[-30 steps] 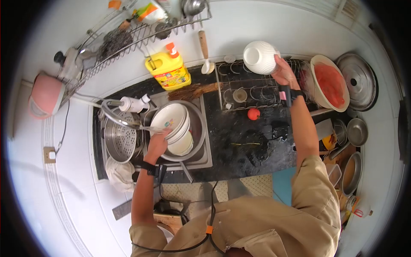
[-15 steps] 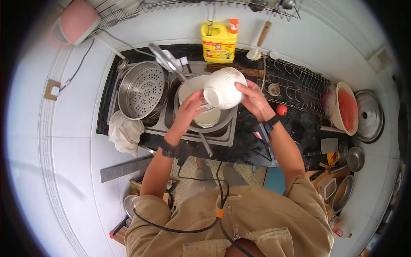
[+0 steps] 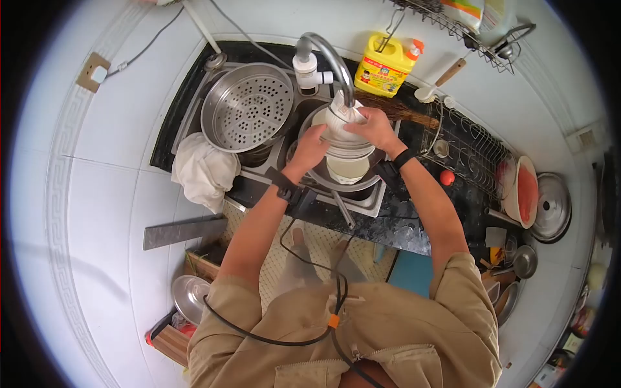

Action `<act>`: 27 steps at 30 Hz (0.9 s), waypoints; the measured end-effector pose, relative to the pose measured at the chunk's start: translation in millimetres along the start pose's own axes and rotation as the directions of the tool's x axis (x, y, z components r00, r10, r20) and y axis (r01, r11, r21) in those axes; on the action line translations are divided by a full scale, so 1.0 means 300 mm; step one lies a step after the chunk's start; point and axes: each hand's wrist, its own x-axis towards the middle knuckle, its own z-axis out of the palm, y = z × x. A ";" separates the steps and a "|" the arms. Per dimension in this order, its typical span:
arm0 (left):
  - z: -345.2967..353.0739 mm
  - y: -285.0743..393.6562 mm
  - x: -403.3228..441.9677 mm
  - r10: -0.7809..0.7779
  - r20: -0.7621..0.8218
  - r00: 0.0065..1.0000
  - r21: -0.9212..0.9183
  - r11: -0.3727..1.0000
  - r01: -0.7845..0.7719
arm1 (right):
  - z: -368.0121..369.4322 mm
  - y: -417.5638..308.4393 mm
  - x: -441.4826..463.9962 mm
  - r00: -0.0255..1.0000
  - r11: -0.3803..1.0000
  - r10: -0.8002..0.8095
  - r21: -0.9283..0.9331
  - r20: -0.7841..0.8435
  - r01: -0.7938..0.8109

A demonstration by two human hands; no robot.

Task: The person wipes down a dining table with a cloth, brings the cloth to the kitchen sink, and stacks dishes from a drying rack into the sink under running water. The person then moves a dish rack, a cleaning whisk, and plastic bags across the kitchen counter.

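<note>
A white ribbed bowl (image 3: 341,121) is tilted beneath the curved faucet (image 3: 331,59), over the sink. My right hand (image 3: 376,129) grips its right side, with the thumb on the outside. My left hand (image 3: 309,150) is at the bowl's left side, its fingers curled against it; the fingertips are partly hidden. Below the hands, a metal pan (image 3: 315,176) in the sink holds stacked white dishes and a cream-coloured bowl (image 3: 349,169). The pan's handle points toward me.
A perforated steamer pot (image 3: 248,107) stands left of the pan, with a white cloth (image 3: 206,169) at the sink edge. Behind are a yellow detergent jug (image 3: 386,68) and a straw brush (image 3: 401,111). On the right are a wire dish rack (image 3: 475,145), a red round object (image 3: 447,177) and a colander (image 3: 525,192).
The bowl has moved away from me to under the faucet, with both hands going along. My left hand has closed in on its side. The view has shifted and turned.
</note>
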 end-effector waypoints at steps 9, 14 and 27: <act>0.076 -0.020 -0.162 0.155 -0.258 0.954 0.233 0.968 -0.094 | 0.067 -0.046 -0.020 0.987 0.871 -0.153 -0.464 0.052 0.160; 0.118 -0.092 -0.144 -0.547 0.293 0.784 -0.289 0.731 0.618 | 0.081 -0.011 0.025 0.971 0.724 -0.163 -0.647 0.176 0.239; 0.163 -0.196 0.013 -0.665 0.610 0.431 -0.164 0.426 0.890 | 0.028 0.054 0.073 0.970 0.682 -0.015 -0.707 0.243 0.188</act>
